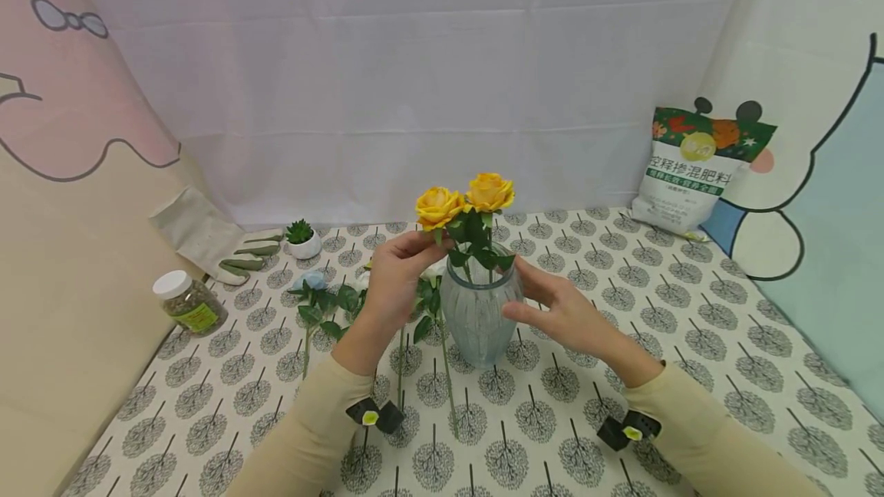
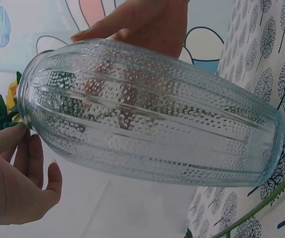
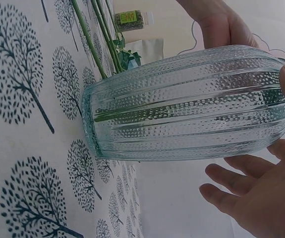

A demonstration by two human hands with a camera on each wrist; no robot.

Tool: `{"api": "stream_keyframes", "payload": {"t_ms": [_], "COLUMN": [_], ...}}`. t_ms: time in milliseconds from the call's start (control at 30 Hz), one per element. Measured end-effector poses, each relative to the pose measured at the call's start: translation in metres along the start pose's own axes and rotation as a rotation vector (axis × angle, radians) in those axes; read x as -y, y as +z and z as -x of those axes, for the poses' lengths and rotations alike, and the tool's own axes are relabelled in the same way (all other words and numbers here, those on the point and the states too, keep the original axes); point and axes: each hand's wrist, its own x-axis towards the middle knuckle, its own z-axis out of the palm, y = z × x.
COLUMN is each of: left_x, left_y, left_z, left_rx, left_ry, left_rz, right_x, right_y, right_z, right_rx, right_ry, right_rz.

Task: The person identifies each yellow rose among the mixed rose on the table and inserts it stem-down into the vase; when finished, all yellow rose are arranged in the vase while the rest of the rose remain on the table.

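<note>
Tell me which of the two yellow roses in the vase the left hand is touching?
The left hand touches the lower rose, on the left side of the vase. The taller rose beside it stands free.

Staged hobby gardening corner: tree-print tabletop [image 1: 691, 328], cartoon backdrop sheets [image 1: 76, 98], fertilizer bag [image 1: 697, 167], gardening gloves [image 1: 207, 236], granule jar [image 1: 188, 302].
</note>
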Motion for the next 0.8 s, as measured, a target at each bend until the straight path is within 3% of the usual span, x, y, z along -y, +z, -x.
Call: {"api": "stream_keyframes", "payload": {"t_ms": [100,200,333,467,633,800], "left_x": [-0.001,-0.001,-0.001,0.0,0.009,0.019], "left_y": [-0.007,-0.012,-0.019,-0.028,-0.04,-0.05], "left_z": [-0.003,-0.006,-0.01,-0.014,-0.02,-0.025], "left_rx": [0.003,-0.023,-0.064,-0.098,-0.127,-0.186], "left_ry": [0.0,0.032,0.095,0.16,0.227,0.238], "left_rz": [-0.033,-0.058,-0.166,-0.371,-0.726,-0.954], "right_x": [0.0,0.0,0.001,0.001,0.002,0.001], "right_y": [0.0,0.0,0.0,0.0,0.0,0.0], "right_z": [0.0,0.0,0.0,0.001,0.001,0.001], "right_rx": [0.001,0.001,-0.001,-0.001,0.002,0.002], "right_ry": [0.001,0.006,0.013,0.021,0.027,0.028], "right_rz": [-0.001,0.001,0.007,0.006,0.005,0.014]}}
